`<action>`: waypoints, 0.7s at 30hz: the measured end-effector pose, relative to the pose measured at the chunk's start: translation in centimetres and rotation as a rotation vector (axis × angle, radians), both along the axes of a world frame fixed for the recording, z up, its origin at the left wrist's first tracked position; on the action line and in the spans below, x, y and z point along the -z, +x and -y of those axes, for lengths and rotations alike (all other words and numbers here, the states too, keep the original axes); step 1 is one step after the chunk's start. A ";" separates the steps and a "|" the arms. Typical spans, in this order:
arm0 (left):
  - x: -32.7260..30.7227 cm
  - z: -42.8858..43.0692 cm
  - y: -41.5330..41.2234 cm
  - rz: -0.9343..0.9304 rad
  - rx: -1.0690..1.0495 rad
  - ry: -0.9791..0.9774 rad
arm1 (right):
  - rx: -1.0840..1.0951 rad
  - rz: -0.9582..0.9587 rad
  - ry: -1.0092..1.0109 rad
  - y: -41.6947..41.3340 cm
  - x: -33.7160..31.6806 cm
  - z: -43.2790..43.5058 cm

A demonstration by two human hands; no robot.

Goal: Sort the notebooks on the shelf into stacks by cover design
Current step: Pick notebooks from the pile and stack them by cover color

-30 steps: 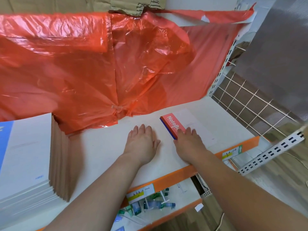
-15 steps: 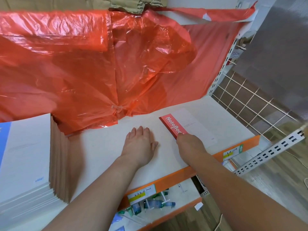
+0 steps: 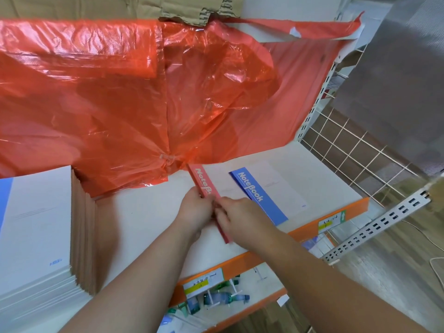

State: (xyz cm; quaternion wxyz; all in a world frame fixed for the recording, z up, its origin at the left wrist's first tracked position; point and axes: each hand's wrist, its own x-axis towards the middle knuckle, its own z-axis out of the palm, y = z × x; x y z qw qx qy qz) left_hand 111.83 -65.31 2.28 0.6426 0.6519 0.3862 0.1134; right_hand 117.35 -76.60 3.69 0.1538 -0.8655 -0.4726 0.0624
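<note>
Red-banded notebook (image 3: 204,182): thin, glossy card, tilted, just left of the blue-banded notebook (image 3: 262,195).
Grip: your left hand (image 3: 195,210) and right hand (image 3: 236,213) both pinch it.
Around: crinkled plastic sheet (image 3: 120,104) behind; paper stack (image 3: 36,224) far left.

I read "NoteBook" on the blue-banded notebook (image 3: 258,188) near the shelf's (image 3: 149,212) right edge, and "NoteB", partly covered, on the red-banded notebook (image 3: 203,180).

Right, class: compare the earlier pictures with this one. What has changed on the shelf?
The red notebook has moved left off the blue notebook, which is now uncovered. The left hand, flat on the shelf before, now grips the red notebook's edge; the right hand holds it too. The tall stack and red plastic sheet stayed put.
</note>
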 end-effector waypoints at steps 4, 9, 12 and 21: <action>0.3 -1.2 -0.7 -0.098 -0.031 0.180 | 0.198 -0.002 -0.063 3.2 1.8 1.7; 0.4 -2.1 -1.7 -0.158 -0.020 0.214 | 0.397 0.019 -0.384 5.8 4.1 3.4; 0.6 -2.6 -2.0 -0.185 -0.008 0.212 | 0.334 0.116 -0.452 5.1 4.0 2.8; 0.5 -1.9 -1.6 0.011 -0.087 0.058 | 0.165 0.191 -0.222 1.3 -0.6 -0.4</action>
